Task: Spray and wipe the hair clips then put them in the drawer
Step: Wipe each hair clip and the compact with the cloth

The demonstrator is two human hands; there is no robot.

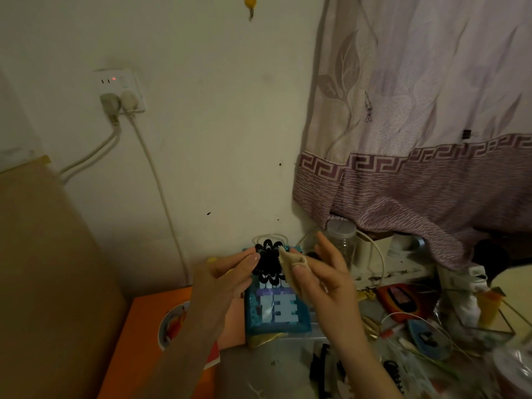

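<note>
A black flower-shaped hair clip point(267, 262) is raised in front of the wall, pinched at its left side by my left hand point(230, 275). My right hand point(322, 275) pinches a small beige cloth point(290, 262) between thumb and fingers and presses it against the clip's right side. On the cluttered table below lie other black hair clips point(393, 372) point(319, 367). No spray bottle or drawer can be made out.
A teal patterned box point(276, 315) stands under my hands. An orange surface point(138, 335) with a white bowl point(169, 323) is at the left. A clear jar point(342, 240), cables and clutter fill the right, under a purple curtain point(417, 168). A cardboard box point(43, 283) stands far left.
</note>
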